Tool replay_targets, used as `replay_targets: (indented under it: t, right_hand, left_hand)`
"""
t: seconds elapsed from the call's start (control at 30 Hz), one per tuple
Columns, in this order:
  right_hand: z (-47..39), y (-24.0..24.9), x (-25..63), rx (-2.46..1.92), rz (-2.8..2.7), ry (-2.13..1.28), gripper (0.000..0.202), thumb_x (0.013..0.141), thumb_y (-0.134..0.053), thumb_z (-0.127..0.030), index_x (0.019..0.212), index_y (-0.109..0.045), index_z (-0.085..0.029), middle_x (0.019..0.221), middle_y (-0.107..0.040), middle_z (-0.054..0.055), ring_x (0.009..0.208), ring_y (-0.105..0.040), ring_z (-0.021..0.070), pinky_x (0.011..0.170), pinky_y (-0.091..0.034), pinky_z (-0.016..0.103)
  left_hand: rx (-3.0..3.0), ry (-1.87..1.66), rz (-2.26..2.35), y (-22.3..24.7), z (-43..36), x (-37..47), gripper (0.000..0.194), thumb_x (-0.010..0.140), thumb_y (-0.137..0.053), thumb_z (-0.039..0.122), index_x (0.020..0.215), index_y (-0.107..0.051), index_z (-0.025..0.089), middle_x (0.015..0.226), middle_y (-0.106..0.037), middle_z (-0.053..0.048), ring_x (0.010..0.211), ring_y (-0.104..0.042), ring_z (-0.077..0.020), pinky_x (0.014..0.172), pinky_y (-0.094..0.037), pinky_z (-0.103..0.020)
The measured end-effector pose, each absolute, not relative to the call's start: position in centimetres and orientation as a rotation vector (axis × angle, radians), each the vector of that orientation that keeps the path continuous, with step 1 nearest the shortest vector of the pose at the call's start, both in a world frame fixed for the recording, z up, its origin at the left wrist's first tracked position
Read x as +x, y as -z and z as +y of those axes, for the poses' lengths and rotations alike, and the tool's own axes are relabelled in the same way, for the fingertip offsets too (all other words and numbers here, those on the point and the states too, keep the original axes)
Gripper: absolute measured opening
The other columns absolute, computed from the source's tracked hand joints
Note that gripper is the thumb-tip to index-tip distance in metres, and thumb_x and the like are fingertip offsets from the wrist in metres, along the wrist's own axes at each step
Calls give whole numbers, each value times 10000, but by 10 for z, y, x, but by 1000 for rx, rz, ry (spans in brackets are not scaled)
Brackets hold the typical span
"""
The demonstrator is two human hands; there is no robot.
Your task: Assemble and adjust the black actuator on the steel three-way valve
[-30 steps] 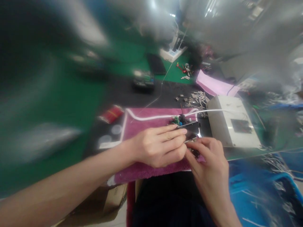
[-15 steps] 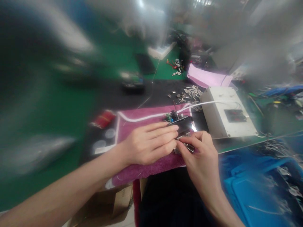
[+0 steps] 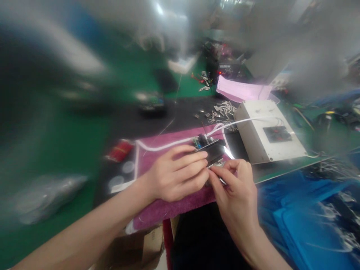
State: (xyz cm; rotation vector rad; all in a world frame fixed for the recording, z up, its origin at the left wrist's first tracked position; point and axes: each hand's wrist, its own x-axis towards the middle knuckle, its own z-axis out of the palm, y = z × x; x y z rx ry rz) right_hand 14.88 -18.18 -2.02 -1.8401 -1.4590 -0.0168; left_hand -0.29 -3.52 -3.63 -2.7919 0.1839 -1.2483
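Over a pink cloth (image 3: 152, 150), my left hand (image 3: 180, 174) curls against a black device (image 3: 215, 153), its fingers wrapped round the near side. My right hand (image 3: 236, 182) pinches at a small metallic part (image 3: 222, 180) beside the left fingertips; the fingers largely cover it. A small circuit board (image 3: 201, 141) with green and blue components sits at the far edge of the device. From there a white cable (image 3: 242, 122) runs right, over a beige box.
The beige box (image 3: 253, 138) stands right of the cloth. Loose metal pins (image 3: 225, 108) lie behind it, near a pink sheet (image 3: 242, 90). A red bundle (image 3: 120, 150) is at the left. Blue bins (image 3: 295, 225) stand at the lower right.
The view has shifted slightly, so the table items sit a little further left. My right fingers have closed in over the metallic part, which shows less than before.
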Motion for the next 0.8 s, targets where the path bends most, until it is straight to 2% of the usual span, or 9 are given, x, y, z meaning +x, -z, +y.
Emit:
replay_targets:
  t: [0.27, 0.47, 0.8]
  right_hand:
    - [-188, 19, 151, -1830, -1565, 24, 188, 978, -659, -122, 1145, -747, -127, 1018, -545, 104, 935, -505, 214, 792, -477, 403]
    - [-189, 16, 152, -1834, -1583, 8, 187, 964, -673, -109, 1135, -748, -112, 1038, -558, 112, 957, -524, 220, 806, -499, 407]
    - [-186, 17, 151, -1871, -1516, -25, 134, 969, -673, -129, 1084, -742, -135, 1030, -567, 101, 964, -534, 234, 824, -499, 433]
  left_hand:
    - [-2788, 1255, 129, 40, -36, 0, 54, 988, -698, 187, 1028, -734, 189, 1121, -762, -49, 1214, -694, -225, 1077, -604, -450]
    - [-2834, 1263, 150, 40, -35, 0, 147, 1025, -593, 135, 1064, -734, 124, 1140, -761, -84, 1207, -696, -240, 1079, -599, -463]
    - [-2850, 1261, 147, 41, -34, -1, 140, 1036, -595, 165, 1066, -729, 142, 1153, -755, -84, 1222, -688, -239, 1080, -606, -453]
